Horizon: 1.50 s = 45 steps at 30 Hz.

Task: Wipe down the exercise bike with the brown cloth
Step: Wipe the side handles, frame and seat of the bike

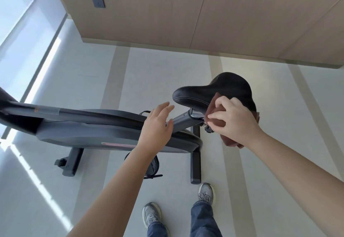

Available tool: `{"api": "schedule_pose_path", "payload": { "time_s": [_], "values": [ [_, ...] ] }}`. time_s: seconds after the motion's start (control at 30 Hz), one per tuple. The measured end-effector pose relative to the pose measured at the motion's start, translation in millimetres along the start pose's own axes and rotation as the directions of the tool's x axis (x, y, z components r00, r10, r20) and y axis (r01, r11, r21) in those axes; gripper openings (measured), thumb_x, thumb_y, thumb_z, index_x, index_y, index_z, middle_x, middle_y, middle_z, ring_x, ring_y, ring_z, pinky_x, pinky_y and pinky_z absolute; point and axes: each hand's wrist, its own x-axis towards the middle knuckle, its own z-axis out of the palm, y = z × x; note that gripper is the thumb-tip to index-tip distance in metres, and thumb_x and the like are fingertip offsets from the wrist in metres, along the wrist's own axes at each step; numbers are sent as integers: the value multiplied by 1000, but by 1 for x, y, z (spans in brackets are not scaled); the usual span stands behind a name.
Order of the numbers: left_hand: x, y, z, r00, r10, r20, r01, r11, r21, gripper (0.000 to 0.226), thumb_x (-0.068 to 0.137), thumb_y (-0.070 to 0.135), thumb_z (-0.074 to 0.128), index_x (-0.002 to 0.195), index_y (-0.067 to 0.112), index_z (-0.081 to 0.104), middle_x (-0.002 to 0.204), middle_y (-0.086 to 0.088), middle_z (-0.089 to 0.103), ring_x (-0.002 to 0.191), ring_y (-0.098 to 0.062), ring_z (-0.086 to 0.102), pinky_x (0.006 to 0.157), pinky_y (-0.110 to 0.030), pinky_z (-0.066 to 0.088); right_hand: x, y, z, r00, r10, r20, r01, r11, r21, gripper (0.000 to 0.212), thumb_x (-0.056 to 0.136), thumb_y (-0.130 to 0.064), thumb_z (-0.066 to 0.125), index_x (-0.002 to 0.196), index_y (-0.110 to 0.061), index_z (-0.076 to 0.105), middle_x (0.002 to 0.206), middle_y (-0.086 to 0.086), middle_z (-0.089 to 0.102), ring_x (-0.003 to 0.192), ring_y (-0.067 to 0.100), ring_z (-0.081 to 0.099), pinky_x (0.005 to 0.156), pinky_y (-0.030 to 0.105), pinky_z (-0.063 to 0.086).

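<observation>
Exercise bike (104, 125) stands on the pale floor (89, 91) in front of me, its black frame running left to right and its saddle (219, 89) at the right end. From my remote seat I see the right hand (234, 119) gripping the brown cloth (216, 104), fingers curled round it, pressing it against the near underside of the saddle where the seat post (181, 120) meets it. A fold of cloth hangs below the wrist. The left hand (158, 125) is spread with straight, relaxed fingers and holds nothing, just over the seat post; I cannot tell whether it touches. A pedal (152, 166) shows beneath the left forearm. Two grey shoes (205, 193) stand near the bike's rear foot. A dark socket (98, 1) sits on the wooden wall.
</observation>
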Motion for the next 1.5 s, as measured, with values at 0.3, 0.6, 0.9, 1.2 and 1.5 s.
{"api": "schedule_pose_path", "payload": {
  "time_s": [0.3, 0.6, 0.9, 1.2, 1.5],
  "values": [
    [12, 45, 18, 986, 164, -16, -164, 986, -6, 33, 87, 2, 52, 119, 5, 57, 130, -9, 52, 112, -28, 52, 85, -40, 47, -10, 0, -5, 999, -24, -28, 23, 999, -34, 36, 79, -38, 50, 64, -11, 69, 86, 6, 56, 66, 24, 44, 45, 27, 42],
    [42, 85, 45, 973, 203, 113, -216, 968, 124, 43, 83, 15, 65, 124, 6, 55, 136, -13, 47, 128, -30, 39, 103, -48, 34, -74, 33, -16, 984, 176, -32, -149, 906, 396, 22, 80, -34, 59, 81, -17, 73, 97, -1, 52, 86, 13, 51, 74, 27, 49],
    [80, 118, 66, 954, 55, 294, -181, 890, 419, 85, 72, 56, 66, 142, 18, 33, 150, -7, 27, 138, -25, 19, 109, -40, 16, 16, 91, -14, 773, 634, -29, -405, 528, 746, 30, 78, -28, 71, 106, -17, 69, 107, -1, 43, 105, 9, 48, 85, -1, 29],
    [98, 132, 76, 905, -146, 399, -50, 897, 440, 93, 66, 48, 75, 143, 25, 28, 153, -3, 18, 138, -23, 13, 110, -45, 18, -16, 110, 5, 856, 511, -77, -240, 525, 817, 27, 78, -26, 68, 104, -18, 70, 106, 1, 48, 101, 6, 49, 92, 5, 31],
    [98, 137, 78, 949, -152, 278, 23, 909, 416, 90, 53, 33, 86, 133, 22, 47, 141, -3, 39, 128, -26, 32, 100, -26, 20, -23, 129, 22, 893, 448, -39, -122, 326, 938, 33, 79, -26, 60, 112, -21, 63, 117, 2, 50, 114, -2, 45, 99, 10, 30]
  ]
}}
